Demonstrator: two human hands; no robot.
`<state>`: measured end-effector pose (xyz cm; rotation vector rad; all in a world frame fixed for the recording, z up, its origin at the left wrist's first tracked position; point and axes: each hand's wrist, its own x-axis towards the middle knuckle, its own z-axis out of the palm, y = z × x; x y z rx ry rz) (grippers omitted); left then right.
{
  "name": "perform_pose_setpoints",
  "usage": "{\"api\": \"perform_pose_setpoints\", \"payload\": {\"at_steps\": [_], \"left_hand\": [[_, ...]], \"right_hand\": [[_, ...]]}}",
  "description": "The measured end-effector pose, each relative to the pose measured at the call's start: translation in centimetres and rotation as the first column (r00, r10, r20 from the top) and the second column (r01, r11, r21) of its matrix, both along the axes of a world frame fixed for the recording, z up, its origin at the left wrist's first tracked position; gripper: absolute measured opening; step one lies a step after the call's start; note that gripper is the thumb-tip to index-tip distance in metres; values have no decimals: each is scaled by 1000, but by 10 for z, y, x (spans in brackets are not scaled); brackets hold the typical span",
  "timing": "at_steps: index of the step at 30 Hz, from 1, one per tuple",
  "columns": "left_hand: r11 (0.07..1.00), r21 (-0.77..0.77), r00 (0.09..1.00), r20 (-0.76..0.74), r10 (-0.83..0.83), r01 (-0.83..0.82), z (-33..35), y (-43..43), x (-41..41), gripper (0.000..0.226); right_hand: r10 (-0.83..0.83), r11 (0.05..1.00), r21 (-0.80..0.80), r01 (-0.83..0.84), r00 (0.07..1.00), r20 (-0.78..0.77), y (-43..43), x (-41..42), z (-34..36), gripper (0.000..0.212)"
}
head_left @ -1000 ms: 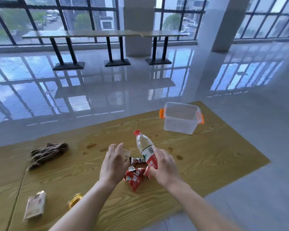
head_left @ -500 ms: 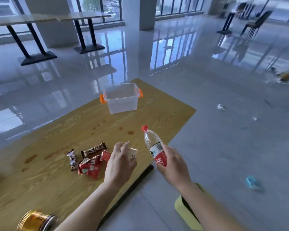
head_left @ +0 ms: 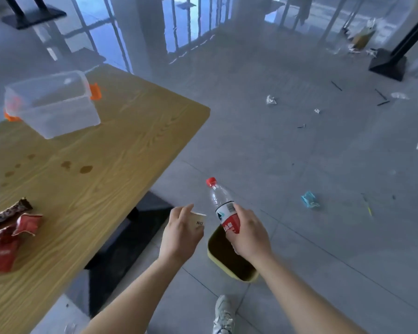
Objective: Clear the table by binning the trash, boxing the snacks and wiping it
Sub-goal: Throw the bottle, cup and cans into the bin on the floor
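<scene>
My right hand grips an empty plastic bottle with a red cap and red label, held over a yellow bin on the floor. My left hand holds a small paper cup marked NICE, just left of the bin's rim. Red snack wrappers and a dark snack bar lie on the wooden table at the left. A clear plastic box with orange clips stands at the table's far end. Brown spill spots mark the tabletop.
The table's black base sits on the grey floor beside the bin. Scraps of litter are scattered over the floor to the right. My shoe is below the bin. Another table's black foot stands far right.
My view has swung right and down, off the table. Both hands carried the bottle and cup from above the tabletop to over the yellow bin on the floor.
</scene>
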<state>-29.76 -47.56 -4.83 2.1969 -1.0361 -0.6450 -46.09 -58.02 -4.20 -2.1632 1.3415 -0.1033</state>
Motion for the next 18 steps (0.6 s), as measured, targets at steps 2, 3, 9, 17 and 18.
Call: {"api": "perform_pose_setpoints", "payload": {"at_steps": [2,3,9,17,18], "left_hand": [[999,41,998,-53,17,-15,-24,-20,-18,63],[998,62,997,-75,32,-27,-37,-29,-26,62],[980,183,974,-196,112,-75,-121,-68,-62,58],[964,255,968,-215,132,-75,-236,-109,-90,57],[958,279,969,-211,127,-64,-251,-113,-92,57]], "right_hand": [[-22,999,38,24,999,-37,-16,-19,-25,78],[-31,998,54,34,998,-58,-23,-26,-39,79],[-84,986,131,104,984,-155,-53,-63,-127,81],[-107,964,212,160,964,-243,-76,-91,-236,77],[-91,962,225,152,960,-263,-77,-94,-250,76]]}}
